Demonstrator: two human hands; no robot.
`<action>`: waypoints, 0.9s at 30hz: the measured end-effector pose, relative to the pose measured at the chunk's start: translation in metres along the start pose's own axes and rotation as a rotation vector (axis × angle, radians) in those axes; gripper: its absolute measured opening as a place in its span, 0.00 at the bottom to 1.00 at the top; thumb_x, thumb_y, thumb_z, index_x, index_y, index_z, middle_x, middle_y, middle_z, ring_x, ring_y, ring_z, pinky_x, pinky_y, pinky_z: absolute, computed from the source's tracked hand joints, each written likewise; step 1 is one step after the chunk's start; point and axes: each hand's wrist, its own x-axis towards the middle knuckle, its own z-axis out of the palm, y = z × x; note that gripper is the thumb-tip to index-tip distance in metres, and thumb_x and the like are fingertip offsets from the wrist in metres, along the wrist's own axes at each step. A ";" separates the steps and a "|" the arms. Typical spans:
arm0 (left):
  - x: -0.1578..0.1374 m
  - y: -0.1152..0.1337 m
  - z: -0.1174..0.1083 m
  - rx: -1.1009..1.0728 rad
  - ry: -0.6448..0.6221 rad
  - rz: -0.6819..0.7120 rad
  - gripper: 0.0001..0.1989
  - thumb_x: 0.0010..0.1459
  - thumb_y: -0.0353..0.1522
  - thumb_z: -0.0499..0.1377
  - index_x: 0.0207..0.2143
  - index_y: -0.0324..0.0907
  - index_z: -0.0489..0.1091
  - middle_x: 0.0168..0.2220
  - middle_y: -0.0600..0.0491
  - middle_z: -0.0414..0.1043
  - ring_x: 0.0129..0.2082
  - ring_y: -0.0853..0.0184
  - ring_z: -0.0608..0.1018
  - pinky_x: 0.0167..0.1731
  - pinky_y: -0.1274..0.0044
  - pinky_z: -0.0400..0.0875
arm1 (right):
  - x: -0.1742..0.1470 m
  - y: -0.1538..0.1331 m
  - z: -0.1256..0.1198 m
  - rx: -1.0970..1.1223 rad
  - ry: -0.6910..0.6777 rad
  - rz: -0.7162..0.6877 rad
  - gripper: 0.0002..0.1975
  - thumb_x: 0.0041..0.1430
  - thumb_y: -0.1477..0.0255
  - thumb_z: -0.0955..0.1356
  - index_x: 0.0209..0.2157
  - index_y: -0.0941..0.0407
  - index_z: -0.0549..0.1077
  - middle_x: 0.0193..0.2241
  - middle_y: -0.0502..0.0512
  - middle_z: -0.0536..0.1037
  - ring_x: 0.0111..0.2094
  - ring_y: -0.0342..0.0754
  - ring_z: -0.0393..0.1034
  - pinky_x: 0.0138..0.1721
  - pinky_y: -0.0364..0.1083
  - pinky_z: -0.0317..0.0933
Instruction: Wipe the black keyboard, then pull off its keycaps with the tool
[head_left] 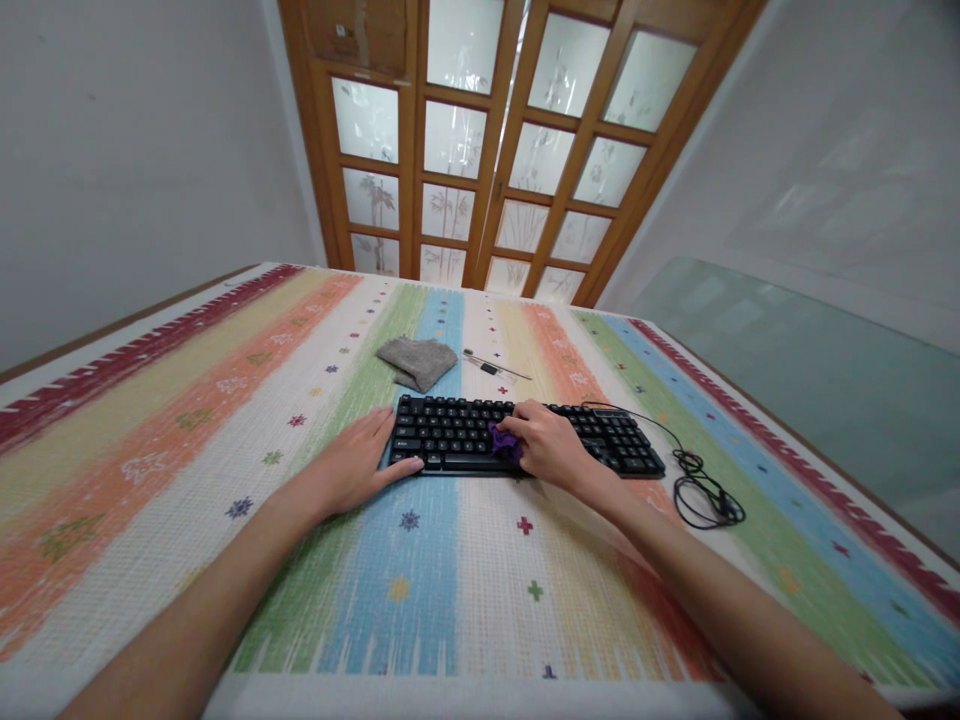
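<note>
A black keyboard (450, 428) lies flat on the striped tablecloth (495, 560). My left hand (358, 458) grips its left end, with the thumb over the front corner and the fingers along the left side. Bunched in the fingers of my right hand (551, 445) is a small purple cloth (505, 444), pressed onto the keys right of the keyboard's middle. My right hand hides some of the keys there.
Behind the keyboard lie a folded grey cloth (418, 360) and a thin dark rod-like tool (499, 363) with a small black piece beside it. The keyboard's black cable (705, 490) is coiled to the right. Wooden glass-paned doors (487, 150) stand beyond the table.
</note>
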 end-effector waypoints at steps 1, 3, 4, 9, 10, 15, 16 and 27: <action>0.000 0.000 0.000 -0.002 0.005 0.002 0.42 0.61 0.57 0.49 0.65 0.36 0.58 0.66 0.38 0.58 0.66 0.47 0.61 0.65 0.57 0.55 | -0.002 0.002 -0.001 -0.006 -0.004 0.006 0.13 0.56 0.82 0.66 0.40 0.57 0.79 0.37 0.60 0.76 0.39 0.50 0.67 0.33 0.44 0.57; -0.001 0.001 -0.001 0.001 0.003 -0.002 0.41 0.61 0.58 0.49 0.65 0.37 0.58 0.66 0.39 0.58 0.66 0.48 0.61 0.66 0.57 0.55 | -0.005 0.007 -0.002 -0.013 -0.016 0.017 0.14 0.56 0.82 0.66 0.40 0.57 0.79 0.37 0.60 0.76 0.39 0.51 0.67 0.33 0.44 0.57; -0.001 0.002 -0.002 0.005 -0.005 -0.008 0.42 0.61 0.58 0.48 0.65 0.36 0.57 0.67 0.38 0.58 0.67 0.48 0.61 0.66 0.58 0.55 | -0.006 0.009 -0.003 -0.016 -0.024 0.024 0.14 0.55 0.82 0.66 0.40 0.57 0.79 0.37 0.60 0.76 0.39 0.51 0.67 0.34 0.44 0.58; 0.000 0.002 -0.002 -0.004 -0.015 -0.003 0.43 0.61 0.58 0.48 0.64 0.34 0.57 0.67 0.36 0.56 0.67 0.48 0.60 0.66 0.57 0.55 | -0.014 0.018 -0.006 -0.024 -0.048 0.088 0.15 0.53 0.84 0.66 0.40 0.57 0.79 0.37 0.60 0.76 0.40 0.51 0.68 0.34 0.44 0.58; 0.000 0.001 -0.002 -0.005 -0.014 0.005 0.42 0.61 0.58 0.48 0.64 0.34 0.57 0.67 0.36 0.56 0.67 0.48 0.60 0.66 0.57 0.55 | -0.016 0.019 -0.006 -0.020 -0.049 0.098 0.15 0.53 0.84 0.65 0.40 0.57 0.79 0.38 0.60 0.76 0.40 0.51 0.68 0.34 0.44 0.58; 0.001 -0.004 0.001 -0.005 0.028 0.041 0.40 0.61 0.57 0.50 0.64 0.38 0.58 0.66 0.38 0.59 0.65 0.48 0.63 0.65 0.56 0.56 | -0.019 0.020 -0.006 -0.003 -0.040 0.115 0.17 0.52 0.84 0.65 0.40 0.56 0.79 0.39 0.59 0.76 0.41 0.51 0.68 0.34 0.44 0.57; 0.000 -0.004 0.002 -0.007 0.031 0.041 0.40 0.61 0.57 0.50 0.64 0.38 0.58 0.66 0.38 0.59 0.65 0.48 0.63 0.65 0.56 0.57 | -0.020 0.020 -0.006 -0.004 -0.039 0.121 0.17 0.52 0.84 0.65 0.40 0.56 0.79 0.39 0.59 0.76 0.41 0.51 0.68 0.33 0.44 0.57; 0.000 -0.002 0.001 -0.023 0.018 0.037 0.41 0.62 0.57 0.49 0.64 0.35 0.58 0.66 0.36 0.57 0.66 0.47 0.62 0.65 0.56 0.56 | -0.027 0.035 -0.016 0.045 -0.107 0.171 0.12 0.60 0.80 0.64 0.38 0.56 0.79 0.37 0.58 0.79 0.42 0.52 0.72 0.39 0.45 0.59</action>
